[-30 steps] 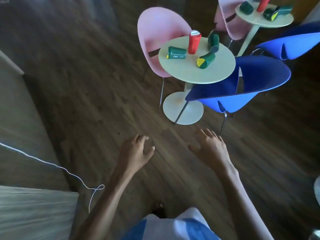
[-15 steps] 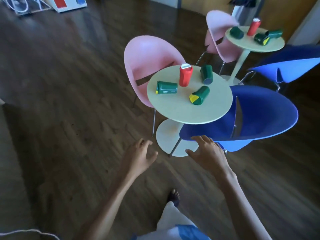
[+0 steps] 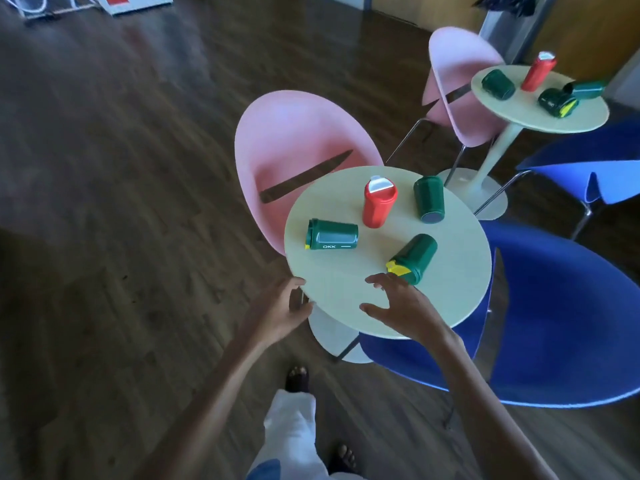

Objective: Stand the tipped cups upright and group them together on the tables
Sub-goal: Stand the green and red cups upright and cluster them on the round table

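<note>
Tipped cups: three green cups were seen lying on their sides on the near table [image 3: 450, 306] at frame centre: one with a yellow lid [image 3: 414, 258], one with white lettering [image 3: 332, 234], and one further back [image 3: 428, 199].
Upright cup: a red cup [image 3: 378, 206] was seen standing between them.
Far table [image 3: 554, 123]: at the upper right, more green cups were seen tipped around a second red cup [image 3: 538, 71].
Right hand [image 3: 403, 308]: spread open and empty above the table, fingertips just beside the yellow lid.
Left hand [image 3: 277, 311]: open and empty, at the table's near left edge.
Progress: no cup was judged righted yet.
Risk: the round cups could be nudged into rolling off the edge; the red cup could be knocked over by a careless sweep.
Surroundings: a pink chair [image 3: 294, 140] behind, a blue chair [image 3: 561, 317] at the right.
</note>
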`<state>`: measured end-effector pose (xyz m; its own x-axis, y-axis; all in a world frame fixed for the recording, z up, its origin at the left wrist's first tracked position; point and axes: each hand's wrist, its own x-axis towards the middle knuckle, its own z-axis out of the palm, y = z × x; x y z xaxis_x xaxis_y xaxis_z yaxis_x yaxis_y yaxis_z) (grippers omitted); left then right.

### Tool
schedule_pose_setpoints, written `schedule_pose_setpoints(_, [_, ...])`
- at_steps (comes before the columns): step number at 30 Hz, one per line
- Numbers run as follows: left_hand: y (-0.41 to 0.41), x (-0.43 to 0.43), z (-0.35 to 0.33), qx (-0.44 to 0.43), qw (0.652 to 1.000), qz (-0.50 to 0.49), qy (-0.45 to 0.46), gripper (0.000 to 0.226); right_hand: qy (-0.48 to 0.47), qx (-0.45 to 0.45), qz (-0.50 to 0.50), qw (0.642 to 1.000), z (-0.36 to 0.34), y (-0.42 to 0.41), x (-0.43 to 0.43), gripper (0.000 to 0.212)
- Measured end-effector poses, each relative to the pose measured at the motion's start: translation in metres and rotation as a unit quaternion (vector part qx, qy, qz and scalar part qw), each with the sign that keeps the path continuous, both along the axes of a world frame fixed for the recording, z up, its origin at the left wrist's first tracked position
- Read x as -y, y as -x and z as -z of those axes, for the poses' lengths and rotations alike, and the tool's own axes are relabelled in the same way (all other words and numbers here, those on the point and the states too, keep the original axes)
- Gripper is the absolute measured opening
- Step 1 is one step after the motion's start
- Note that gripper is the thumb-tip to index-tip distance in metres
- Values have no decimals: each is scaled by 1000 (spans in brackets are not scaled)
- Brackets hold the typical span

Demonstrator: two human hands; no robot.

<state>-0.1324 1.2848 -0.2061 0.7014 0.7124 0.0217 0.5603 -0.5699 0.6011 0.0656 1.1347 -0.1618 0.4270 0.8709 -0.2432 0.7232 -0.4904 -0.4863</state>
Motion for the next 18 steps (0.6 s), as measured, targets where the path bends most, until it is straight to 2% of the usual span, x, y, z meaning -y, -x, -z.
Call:
schedule_pose_setpoints(4, [-45, -67, 24, 1, 997, 28, 70, 57, 12, -58, 19, 998, 24, -38, -67, 51])
schedule_pose_setpoints(10, [-114, -164, 53, -11, 992, 81, 97, 74, 43, -84, 43, 995, 62, -91, -159, 57])
schedule_pose_setpoints(15, [-149, -213, 81, -102, 976, 128, 145, 96, 81, -52, 44, 994, 94, -121, -208, 72])
schedule_pose_setpoints(18, [-161, -227, 94, -138, 962, 164, 169, 99, 132, -56, 12, 990, 109, -132, -223, 80])
